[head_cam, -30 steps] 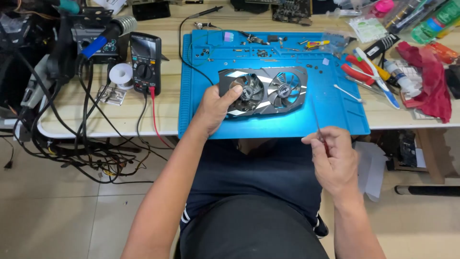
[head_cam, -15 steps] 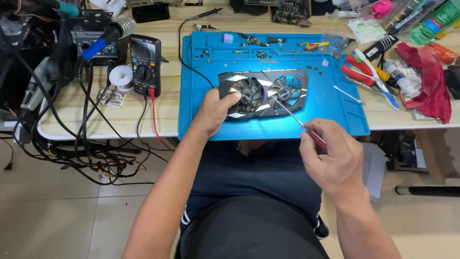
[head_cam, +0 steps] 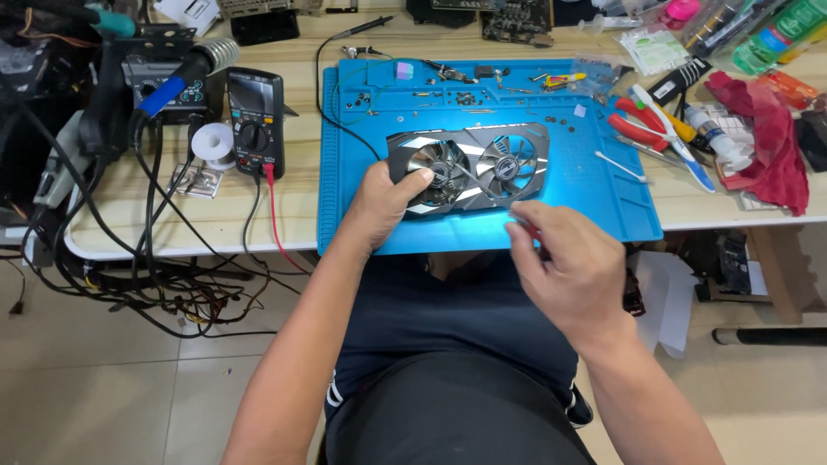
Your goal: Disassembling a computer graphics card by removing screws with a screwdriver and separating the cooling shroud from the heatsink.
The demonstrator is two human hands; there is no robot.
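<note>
electronics repair bench: blue work mat [head_cam: 637,215] with loose screws, multimeter [head_cam: 255,120] and solder spool [head_cam: 209,144] left, pliers [head_cam: 642,129] right, circuit boards [head_cam: 515,19] far edge

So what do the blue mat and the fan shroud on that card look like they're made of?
The blue mat looks like silicone or soft rubber: matte, with moulded ridges and small compartments along its top. The fan shroud looks like hard plastic, dark with glossy silver-grey angular panels that catch the light. The left hand grips its edge.
</note>
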